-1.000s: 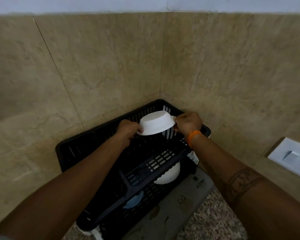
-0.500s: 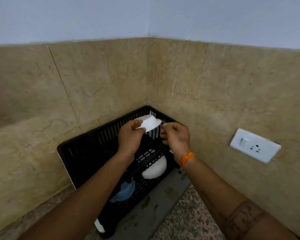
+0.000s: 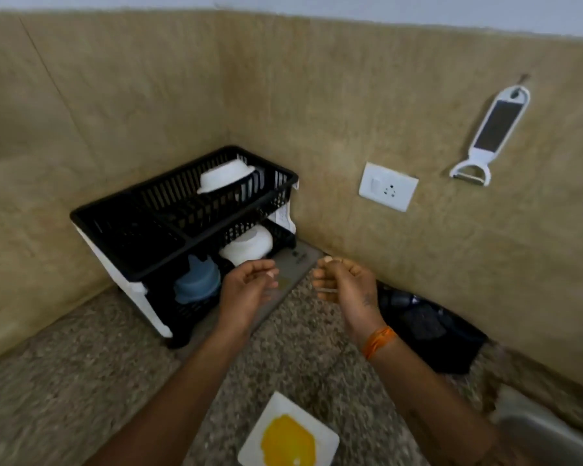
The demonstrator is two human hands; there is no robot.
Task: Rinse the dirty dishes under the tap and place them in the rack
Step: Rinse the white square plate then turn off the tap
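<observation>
We judged the task partly done: the black plastic two-tier dish rack (image 3: pixel 182 227) in the corner held a white bowl (image 3: pixel 228 174) upside down on its upper tier, with a second white bowl (image 3: pixel 248 245) and a blue plastic piece (image 3: pixel 197 280) below it. Our left hand (image 3: pixel 246 290) and right hand (image 3: pixel 345 285) hovered in front of the rack, both empty, fingers loosely curled around nothing. Nearer us than the rack, a square white plate smeared with yellow (image 3: pixel 288 435) lay on the speckled stone counter (image 3: pixel 81 391), unrinsed by our reckoning, so it was left to do. The plate's near edge was cut off, the steel sink (image 3: pixel 549 438) showed only a blurred corner, no tap was in view, and a dark bundle (image 3: pixel 428 327) right of the rack was unreadable.
</observation>
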